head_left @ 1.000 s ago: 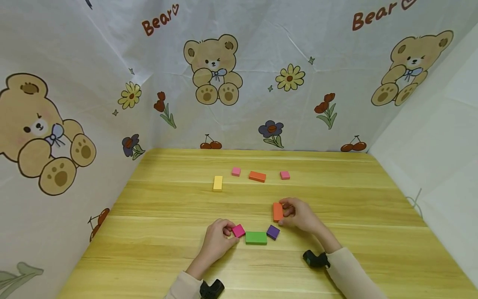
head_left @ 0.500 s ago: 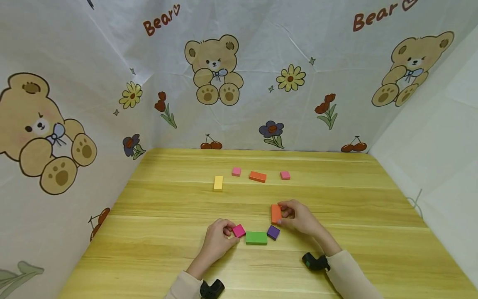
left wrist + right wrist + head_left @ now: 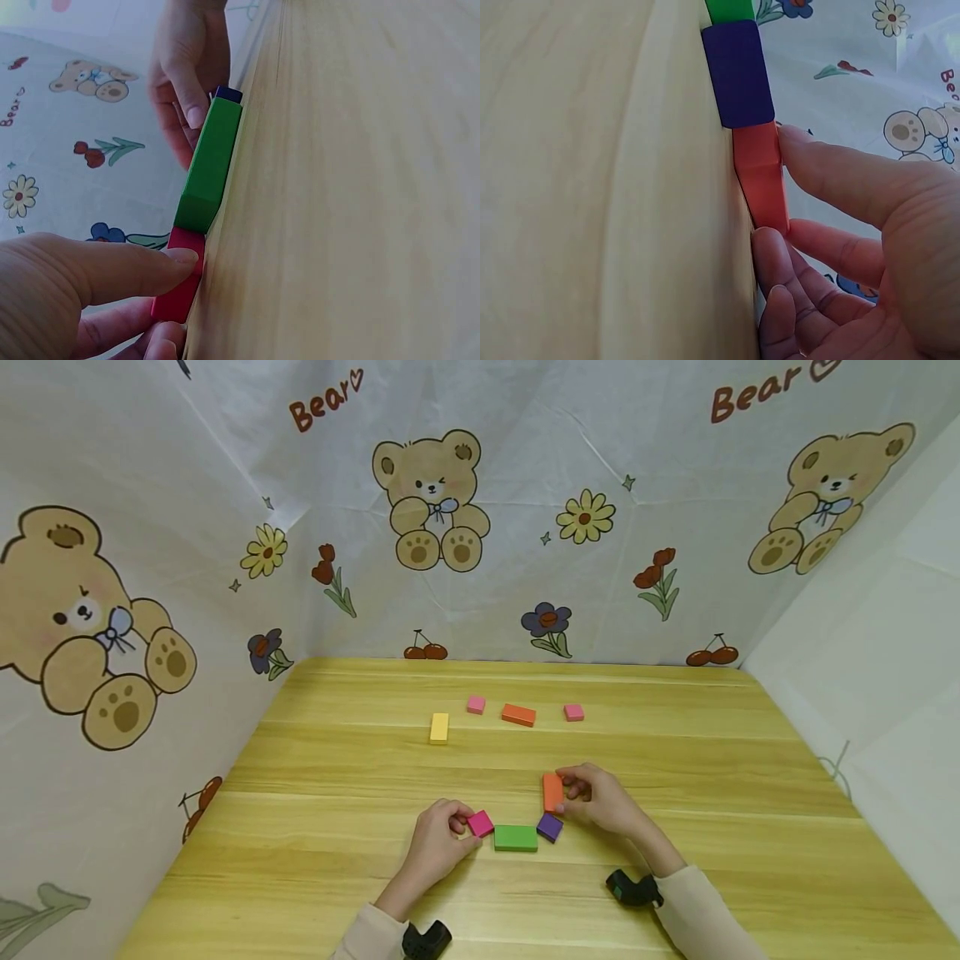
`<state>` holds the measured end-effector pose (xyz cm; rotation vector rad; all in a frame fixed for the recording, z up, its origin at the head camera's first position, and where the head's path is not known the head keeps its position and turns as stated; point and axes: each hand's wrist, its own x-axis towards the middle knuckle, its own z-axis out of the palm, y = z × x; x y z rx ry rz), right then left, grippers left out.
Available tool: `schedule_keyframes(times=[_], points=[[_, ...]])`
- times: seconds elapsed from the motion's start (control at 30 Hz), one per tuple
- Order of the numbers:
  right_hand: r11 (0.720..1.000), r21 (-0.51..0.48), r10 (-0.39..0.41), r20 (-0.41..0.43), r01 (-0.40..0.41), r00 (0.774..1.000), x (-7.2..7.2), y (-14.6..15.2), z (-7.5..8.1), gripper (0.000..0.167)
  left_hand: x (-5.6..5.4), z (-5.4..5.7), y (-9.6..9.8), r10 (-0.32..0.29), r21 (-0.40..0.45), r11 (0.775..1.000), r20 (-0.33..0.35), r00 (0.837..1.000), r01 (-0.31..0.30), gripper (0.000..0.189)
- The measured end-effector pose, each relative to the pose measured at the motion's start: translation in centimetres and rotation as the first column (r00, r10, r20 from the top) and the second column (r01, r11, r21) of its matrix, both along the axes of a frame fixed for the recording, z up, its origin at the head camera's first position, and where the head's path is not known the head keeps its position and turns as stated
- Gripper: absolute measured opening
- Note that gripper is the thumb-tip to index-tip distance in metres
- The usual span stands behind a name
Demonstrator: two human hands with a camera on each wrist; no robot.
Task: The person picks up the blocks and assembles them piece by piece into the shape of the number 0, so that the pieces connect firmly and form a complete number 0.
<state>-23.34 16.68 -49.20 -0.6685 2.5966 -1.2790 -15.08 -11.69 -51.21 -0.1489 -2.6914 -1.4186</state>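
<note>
My left hand (image 3: 437, 842) pinches a small magenta block (image 3: 481, 823) between thumb and fingers; in the left wrist view that block (image 3: 180, 292) lies right at the end of a green rectangular block (image 3: 212, 161). On the table, the green block (image 3: 515, 838) lies lengthwise, with a purple block (image 3: 550, 827) turned at an angle by its right end. My right hand (image 3: 602, 797) grips an orange rectangular block (image 3: 552, 793), thumb at its near end and fingers at its far end. In the right wrist view the orange block (image 3: 761, 172) comes right up to the purple block (image 3: 739, 73).
Farther back on the wooden table (image 3: 360, 760) lie a yellow block (image 3: 439, 728), a pink block (image 3: 476, 704), another orange block (image 3: 519, 715) and a second pink block (image 3: 573, 712). A bear-print cloth (image 3: 495, 593) stands behind the table's back edge.
My right hand has drawn the orange block slightly nearer and to the left, up to the purple block. The left hand has stayed in place on the magenta block.
</note>
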Motion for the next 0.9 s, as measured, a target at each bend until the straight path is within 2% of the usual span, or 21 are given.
schedule_keyframes(times=[0.33, 0.53, 0.7, 0.9], points=[[1.0, -0.01, 0.011, -0.013, -0.012, 1.0, 0.0, 0.1, -0.3, 0.056, 0.0, 0.1, 0.0, 0.002, -0.008, 1.0, -0.01, 1.0, -0.002, 0.026], [1.0, -0.006, -0.017, -0.051, 0.017, 0.999, 0.1, 0.3, -0.5, 0.056, 0.0, 0.1, 0.1, 0.003, -0.009, 1.0, -0.01, 1.0, -0.003, 0.026], [0.996, -0.026, -0.085, -0.067, 0.084, 0.994, 1.2, 0.5, -0.6, 0.054, 0.0, 0.2, 0.1, 0.002, -0.011, 1.0, -0.009, 1.0, -0.002, 0.026], [0.98, -0.079, -0.191, -0.084, 0.184, 0.978, 3.3, 0.5, -1.0, 0.053, 0.1, 0.2, 0.1, 0.01, -0.028, 1.0, -0.016, 1.0, -0.01, 0.027]])
